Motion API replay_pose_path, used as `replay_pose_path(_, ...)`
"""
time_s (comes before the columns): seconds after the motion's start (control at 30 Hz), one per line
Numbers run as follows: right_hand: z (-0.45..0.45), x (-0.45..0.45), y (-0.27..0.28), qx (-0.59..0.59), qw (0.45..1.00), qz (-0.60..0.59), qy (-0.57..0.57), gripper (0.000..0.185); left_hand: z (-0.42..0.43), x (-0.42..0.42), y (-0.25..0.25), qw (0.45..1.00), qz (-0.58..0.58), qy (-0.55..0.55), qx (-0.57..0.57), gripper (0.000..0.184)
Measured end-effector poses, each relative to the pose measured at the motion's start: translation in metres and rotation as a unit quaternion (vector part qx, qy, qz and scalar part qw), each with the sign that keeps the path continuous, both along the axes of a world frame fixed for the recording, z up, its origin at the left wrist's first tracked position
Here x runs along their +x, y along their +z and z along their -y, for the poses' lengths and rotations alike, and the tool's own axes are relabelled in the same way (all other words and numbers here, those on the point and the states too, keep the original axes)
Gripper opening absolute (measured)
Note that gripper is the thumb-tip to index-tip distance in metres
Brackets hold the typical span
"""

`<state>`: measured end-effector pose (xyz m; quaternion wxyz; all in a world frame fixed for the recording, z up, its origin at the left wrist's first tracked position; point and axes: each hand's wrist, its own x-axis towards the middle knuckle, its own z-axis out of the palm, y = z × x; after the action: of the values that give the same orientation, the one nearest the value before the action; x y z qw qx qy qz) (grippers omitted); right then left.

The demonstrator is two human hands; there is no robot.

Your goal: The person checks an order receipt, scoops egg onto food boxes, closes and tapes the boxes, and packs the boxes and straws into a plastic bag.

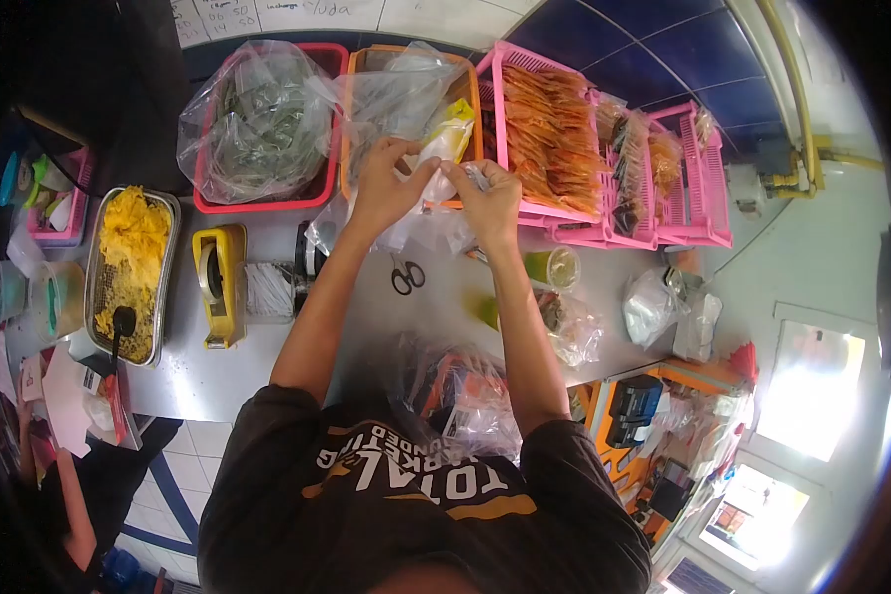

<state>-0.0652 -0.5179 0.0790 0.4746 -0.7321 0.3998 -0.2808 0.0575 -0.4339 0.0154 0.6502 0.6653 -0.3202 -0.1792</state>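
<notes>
Both of my hands are over the front of an orange basket [346, 129] holding clear plastic bags. My left hand [391, 188] is closed, thumb and index finger pinching clear plastic. Close to its right, my right hand [487, 203] is closed too, with crumpled clear plastic at its fingertips. A clear plastic bag [416, 233] spreads beneath the hands onto the counter; my fingers partly hide how it is held. Just behind the fingertips lies a yellow and white packet [450, 129] in the basket. Black-handled scissors [407, 278] rest on the metal counter below my hands.
Left stand a red basket [339, 129] of bagged goods, a yellow tape dispenser [218, 287] and a tray of yellow food [134, 238]. Pink baskets [554, 213] with orange packets are right, near a green cup [561, 267]. Another person's arm [74, 505] shows lower left.
</notes>
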Motion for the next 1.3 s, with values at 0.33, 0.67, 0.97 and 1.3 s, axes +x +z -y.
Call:
replay_pose_path(0.33,0.002,-0.008,0.043,-0.309,0.951,-0.020,0.020,0.016,0.009,-0.005,0.008,0.981,0.144,0.071,0.113,0.021)
replay_pose_path(0.67,0.018,-0.021,0.074,-0.351,0.914,0.169,-0.111,0.013,0.027,-0.007,-0.004,0.940,0.237,0.116,0.217,0.020)
replay_pose_path(0.97,-0.034,-0.124,0.159,-0.075,0.965,-0.061,0.242,0.024,-0.095,-0.050,0.147,0.951,-0.197,-0.142,-0.192,0.060)
replay_pose_path(1.3,-0.102,-0.181,0.134,0.425,0.844,0.327,-0.030,0.012,-0.138,-0.203,0.162,0.935,0.323,-0.139,0.037,0.058)
